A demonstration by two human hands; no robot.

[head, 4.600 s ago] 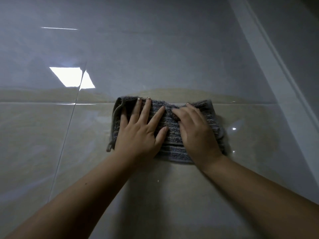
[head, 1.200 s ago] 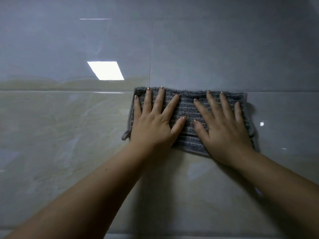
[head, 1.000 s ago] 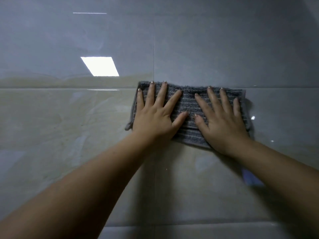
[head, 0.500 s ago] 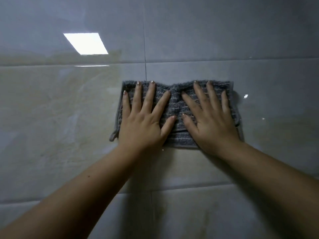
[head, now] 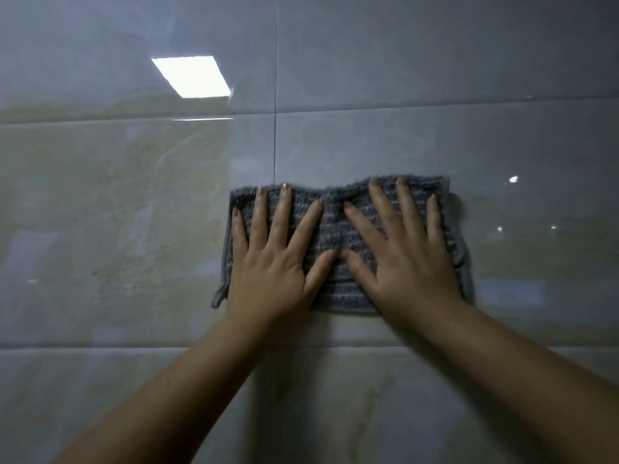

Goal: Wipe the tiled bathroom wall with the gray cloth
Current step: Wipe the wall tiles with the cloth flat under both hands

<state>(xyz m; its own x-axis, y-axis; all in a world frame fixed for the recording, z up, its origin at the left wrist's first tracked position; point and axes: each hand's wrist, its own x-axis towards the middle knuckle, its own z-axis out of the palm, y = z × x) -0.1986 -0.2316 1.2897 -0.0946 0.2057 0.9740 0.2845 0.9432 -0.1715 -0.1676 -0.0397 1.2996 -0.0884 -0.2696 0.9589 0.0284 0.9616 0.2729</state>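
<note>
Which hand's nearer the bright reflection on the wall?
Left. The left hand sits below and just right of the reflection; the right hand is farther right on the cloth.

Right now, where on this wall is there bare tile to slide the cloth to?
Bare tile lies left of the gray cloth, right of it, and above it up to the upper grout line. Below, your forearms cross the tiled wall. Crowded: the cloth itself, with left hand and right hand spread flat, thumbs nearly meeting.

Wall (head: 435, 61) tiles glossy, smooth, marbled, reflecting bright light patch (head: 191, 76); cloth (head: 335, 229) gray, ribbed terry, matt, rough
</note>
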